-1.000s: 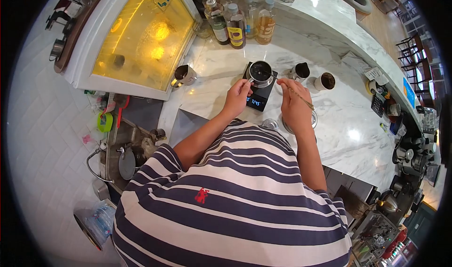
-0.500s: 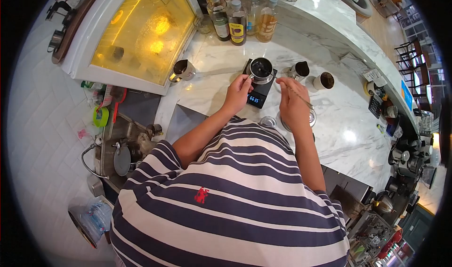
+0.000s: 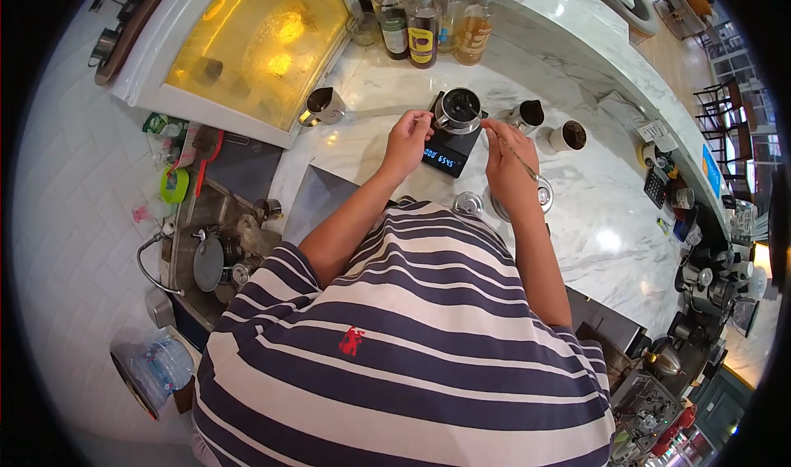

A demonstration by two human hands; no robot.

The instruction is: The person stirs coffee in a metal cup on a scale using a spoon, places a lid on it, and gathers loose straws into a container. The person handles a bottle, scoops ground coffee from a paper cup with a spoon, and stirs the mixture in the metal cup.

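Observation:
A small metal pitcher (image 3: 466,125) with dark contents stands on a black digital scale (image 3: 461,149) whose blue digits are lit. At its left, my left hand (image 3: 405,144) has thumb and forefinger pinched on the pitcher's handle, though the grip itself is partly hidden. My right hand (image 3: 512,170) is closed round a long thin metal spoon (image 3: 524,165), its fingertips beside the pitcher's right rim. The spoon's shaft runs back over the hand; its far end cannot be made out. A second metal pitcher (image 3: 517,119) and a white cup (image 3: 558,140) with dark contents stand to the right.
Another metal pitcher (image 3: 329,109) is at the left by a yellow-lit cabinet (image 3: 247,51). Several bottles (image 3: 423,43) line the back. A small glass (image 3: 468,203) and a round metal lid (image 3: 545,195) are near my body. The sink (image 3: 185,245) lies left.
The view has shifted slightly. My left hand has moved a little left relative to the pitcher, baring more of the scale's display, whose digits differ. My right hand keeps the spoon beside the pitcher.

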